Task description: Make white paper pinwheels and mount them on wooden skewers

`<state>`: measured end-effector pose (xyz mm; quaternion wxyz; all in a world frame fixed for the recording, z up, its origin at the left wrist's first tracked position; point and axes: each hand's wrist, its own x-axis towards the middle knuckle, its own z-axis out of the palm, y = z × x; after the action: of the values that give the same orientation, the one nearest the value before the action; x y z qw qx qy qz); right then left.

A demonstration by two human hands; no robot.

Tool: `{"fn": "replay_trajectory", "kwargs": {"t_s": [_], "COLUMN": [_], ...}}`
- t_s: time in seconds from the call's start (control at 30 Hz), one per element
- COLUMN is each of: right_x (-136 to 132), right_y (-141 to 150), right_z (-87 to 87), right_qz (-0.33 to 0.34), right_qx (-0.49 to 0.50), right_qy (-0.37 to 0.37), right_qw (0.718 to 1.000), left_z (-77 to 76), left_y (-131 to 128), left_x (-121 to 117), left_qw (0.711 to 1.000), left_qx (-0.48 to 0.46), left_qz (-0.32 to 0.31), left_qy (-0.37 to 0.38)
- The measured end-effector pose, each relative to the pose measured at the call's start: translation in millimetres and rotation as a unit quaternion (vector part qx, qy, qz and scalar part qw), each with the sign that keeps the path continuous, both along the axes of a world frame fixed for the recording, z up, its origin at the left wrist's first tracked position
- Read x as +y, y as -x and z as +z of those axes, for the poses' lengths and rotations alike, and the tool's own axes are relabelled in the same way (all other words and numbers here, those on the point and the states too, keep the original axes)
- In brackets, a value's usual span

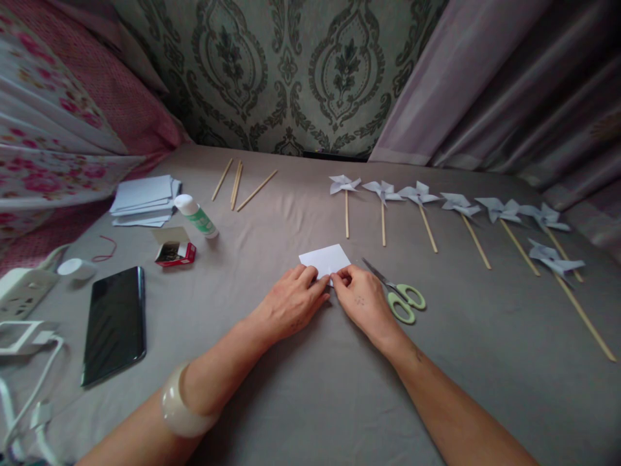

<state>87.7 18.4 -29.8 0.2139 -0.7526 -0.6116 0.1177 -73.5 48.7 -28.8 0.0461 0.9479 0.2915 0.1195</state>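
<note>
The paper (pixel 325 257) lies just ahead of both hands, long axis crosswise. The right hand (pixel 363 296) pinches its near edge; the left hand (pixel 295 303) touches it, grip unclear.

From here I see a desk (pixel 315 401) under gray cloth. Pinwheels (pixel 420 194) lie from its far side toward the right edge. Sticks (pixel 257 191) lie near the far edge. A paper pile (pixel 143 195), glue (pixel 201 220), red box (pixel 175 256) and phone (pixel 115 323) sit left. Scissors (pixel 400 299) lie beside a white sheet (pixel 326 259).
</note>
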Motion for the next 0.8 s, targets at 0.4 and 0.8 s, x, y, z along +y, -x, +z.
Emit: {"fn": "replay_trajectory", "kwargs": {"t_s": [0.4,0.8], "right_x": [-2.9,-14.7], "right_y": [2.7,-4.7], "right_z": [-1.9,5.6], "right_qz": [0.014,0.108], "right_qx": [-0.031,-0.119], "right_qy": [-0.033,-0.047], "right_qw": [0.999,0.986], "left_z": [-0.5,0.8], "left_y": [-1.5,-2.7], "left_x": [-0.4,-1.6], "left_qw": [1.0,1.0], "left_qx": [0.005,0.016], "left_qz": [0.003,0.007], "left_qy": [-0.012,-0.016]}}
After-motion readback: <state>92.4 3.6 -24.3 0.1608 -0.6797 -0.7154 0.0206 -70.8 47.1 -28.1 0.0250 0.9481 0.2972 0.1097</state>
